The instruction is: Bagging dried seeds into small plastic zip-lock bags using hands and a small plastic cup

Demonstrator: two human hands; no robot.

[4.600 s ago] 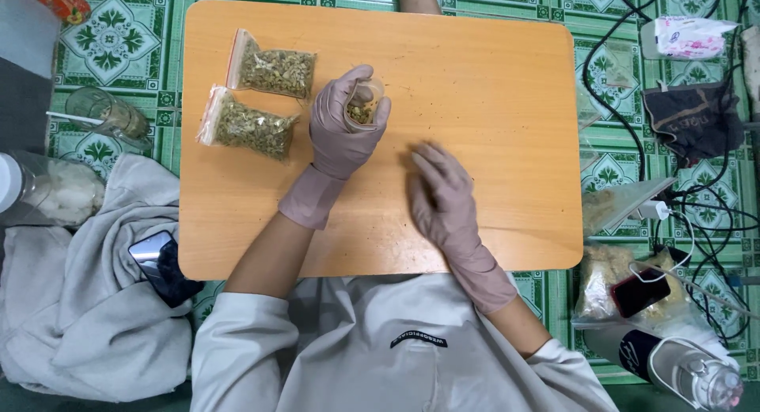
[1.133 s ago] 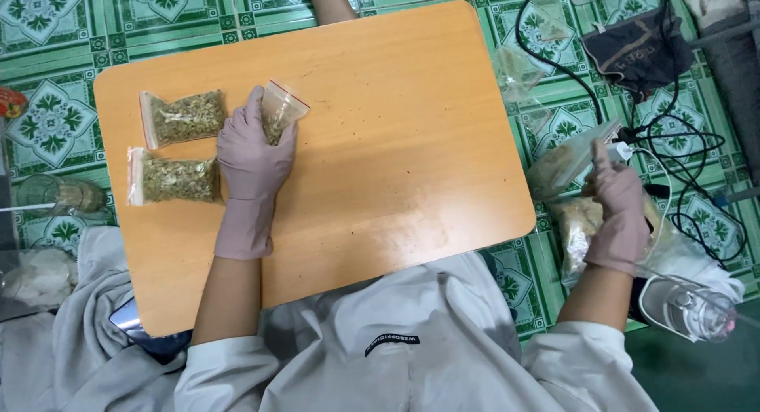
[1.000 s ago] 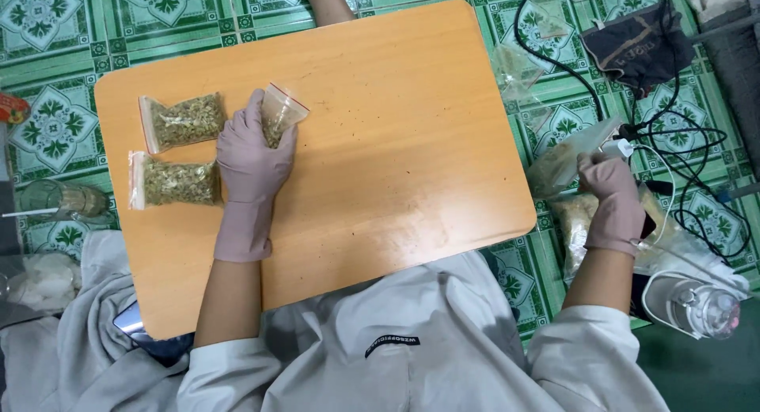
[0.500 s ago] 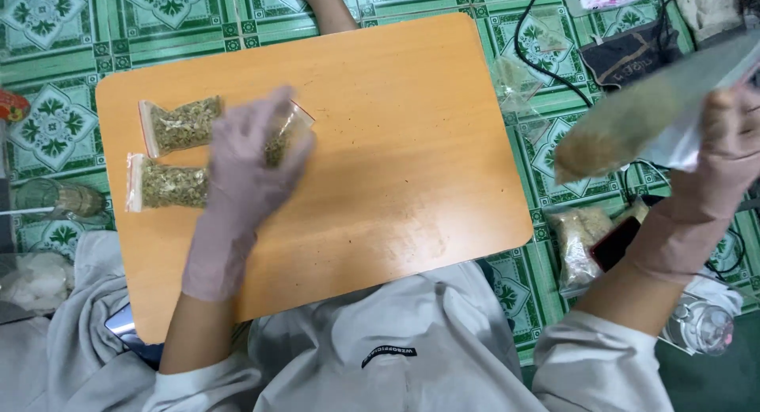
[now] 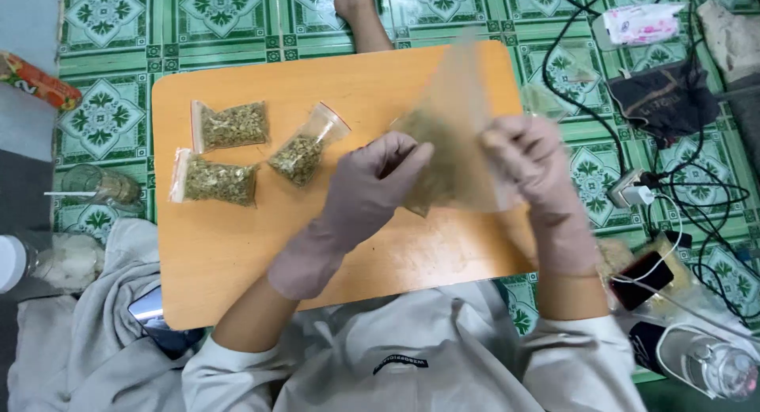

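Gloved hands held 1 large clear bag (image 5: 455,155) of dried greenish herb above the wooden table (image 5: 237,262): right hand (image 5: 532,163) pinched its edge, left hand (image 5: 372,189) gripped the other side. 3 small filled bags (image 5: 229,155) lay to the left.

The big clear bag (image 5: 451,155) held up at the frame's centre is smeared by motion, so its outline and its contents stay vague. It hides part of the table (image 5: 237,262) and some fingertips of both gloved hands. The right hand (image 5: 534,170) is blurred too. At the lower right a bottle (image 5: 708,364) is cut by the edge; at the upper left, a red packet (image 5: 36,79).
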